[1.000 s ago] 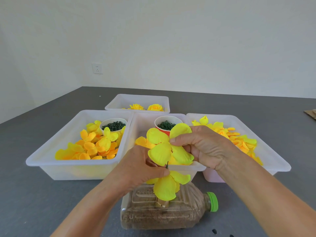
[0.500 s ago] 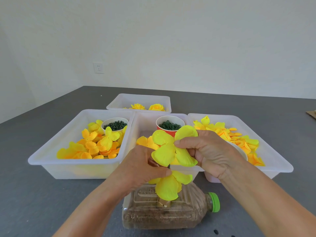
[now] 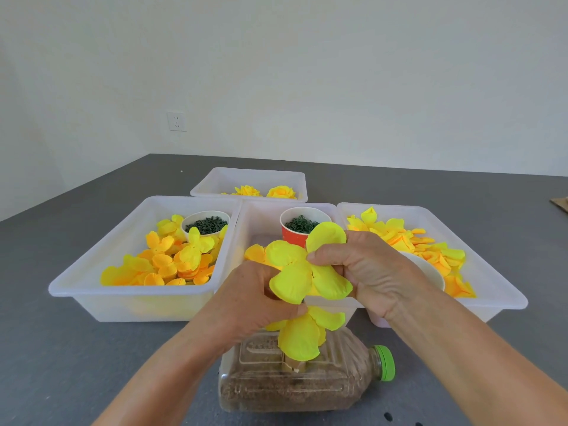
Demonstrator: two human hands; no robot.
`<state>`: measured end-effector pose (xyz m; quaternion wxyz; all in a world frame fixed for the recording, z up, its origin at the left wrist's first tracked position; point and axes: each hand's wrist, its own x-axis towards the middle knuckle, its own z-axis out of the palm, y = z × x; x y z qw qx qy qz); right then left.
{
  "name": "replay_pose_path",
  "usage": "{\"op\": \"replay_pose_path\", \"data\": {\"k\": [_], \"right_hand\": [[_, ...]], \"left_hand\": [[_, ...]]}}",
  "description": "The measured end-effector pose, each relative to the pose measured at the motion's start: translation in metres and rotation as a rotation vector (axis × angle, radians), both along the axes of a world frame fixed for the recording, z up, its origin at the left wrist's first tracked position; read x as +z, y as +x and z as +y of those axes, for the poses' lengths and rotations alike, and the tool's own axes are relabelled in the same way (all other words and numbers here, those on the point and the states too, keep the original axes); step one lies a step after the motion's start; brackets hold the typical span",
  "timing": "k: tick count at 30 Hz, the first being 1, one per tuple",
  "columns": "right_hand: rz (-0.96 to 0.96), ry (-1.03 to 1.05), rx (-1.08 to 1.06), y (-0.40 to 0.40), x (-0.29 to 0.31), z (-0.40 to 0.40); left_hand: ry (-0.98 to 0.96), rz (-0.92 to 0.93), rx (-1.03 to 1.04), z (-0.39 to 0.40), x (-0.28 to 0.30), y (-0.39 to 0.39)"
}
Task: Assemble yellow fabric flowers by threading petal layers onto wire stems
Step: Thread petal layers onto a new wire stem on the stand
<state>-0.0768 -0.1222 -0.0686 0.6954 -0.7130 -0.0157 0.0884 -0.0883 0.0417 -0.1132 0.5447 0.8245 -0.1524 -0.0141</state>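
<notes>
A yellow four-petal fabric layer (image 3: 302,269) is held flat in front of me, above a second yellow petal layer (image 3: 302,335) that sits lower down. My right hand (image 3: 365,272) pinches the upper layer at its centre between thumb and fingers. My left hand (image 3: 246,299) curls its fingers round something under the upper layer; the wire stem is mostly hidden by petals and fingers. The stem stands in a tan holder (image 3: 293,365) on a sand-filled plastic bottle (image 3: 307,382) lying on its side.
Three white bins stand behind: left bin (image 3: 92,272) with yellow-orange petals and a white cup of green rings (image 3: 206,224), middle bin (image 3: 258,216) with a red cup (image 3: 293,235), right bin (image 3: 491,281) of petals. A far bin (image 3: 252,179) holds finished flowers.
The upper petal layer and my right hand have shifted slightly right and down toward the lower layer. My left hand has barely moved.
</notes>
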Motion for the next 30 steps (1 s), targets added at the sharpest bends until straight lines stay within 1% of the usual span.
{"op": "replay_pose_path", "data": {"k": [3, 6, 8, 10, 14, 18, 22, 26, 30], "right_hand": [[-0.204, -0.108, -0.044, -0.004, -0.002, 0.001], [-0.37, -0.197, -0.021, -0.006, -0.005, 0.0], [-0.455, -0.261, -0.005, -0.008, -0.007, -0.001], [-0.497, -0.299, -0.004, -0.01, -0.008, 0.001], [-0.469, -0.292, -0.035, -0.011, -0.01, -0.001], [-0.43, -0.257, 0.017, -0.014, -0.007, -0.002], [-0.314, -0.214, 0.101, -0.018, -0.01, -0.004], [-0.283, -0.196, 0.103, -0.02, -0.014, -0.003], [-0.291, -0.195, 0.107, -0.019, -0.019, -0.003]], "left_hand": [[0.001, 0.002, 0.003, 0.0, -0.001, 0.0], [-0.004, 0.002, -0.031, -0.001, 0.0, 0.0], [-0.003, 0.001, -0.034, -0.001, 0.0, 0.0], [-0.001, -0.004, -0.016, -0.001, 0.0, 0.0], [0.003, -0.004, -0.017, -0.001, 0.0, -0.001], [-0.009, 0.009, -0.012, 0.0, 0.0, -0.002], [-0.077, 0.02, -0.02, 0.0, 0.003, -0.005], [-0.138, 0.095, -0.03, 0.002, 0.003, -0.007], [-0.239, 0.191, -0.059, 0.007, 0.002, -0.009]]}}
